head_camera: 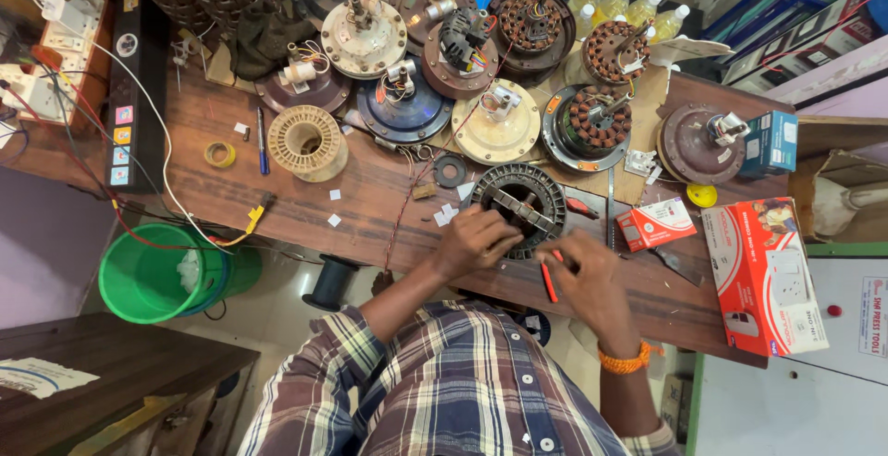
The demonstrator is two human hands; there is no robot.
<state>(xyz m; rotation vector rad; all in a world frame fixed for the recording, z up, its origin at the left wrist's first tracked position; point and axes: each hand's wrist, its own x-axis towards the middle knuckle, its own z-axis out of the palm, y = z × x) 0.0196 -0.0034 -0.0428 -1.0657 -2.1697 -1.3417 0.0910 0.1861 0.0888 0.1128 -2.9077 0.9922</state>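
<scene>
Work sits early: ring-shaped stator core (519,199) lies on the table (370,197) edge, slots seemingly bare of copper. Left hand (474,241) steadies its rim; right hand (587,276) has its grip closed on a red-handled tool (548,280).

Stator (520,199) rim under fingers (495,239)

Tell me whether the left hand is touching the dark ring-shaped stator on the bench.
Touching: the head view shows the left hand with its fingers lying on the stator rim.
</scene>
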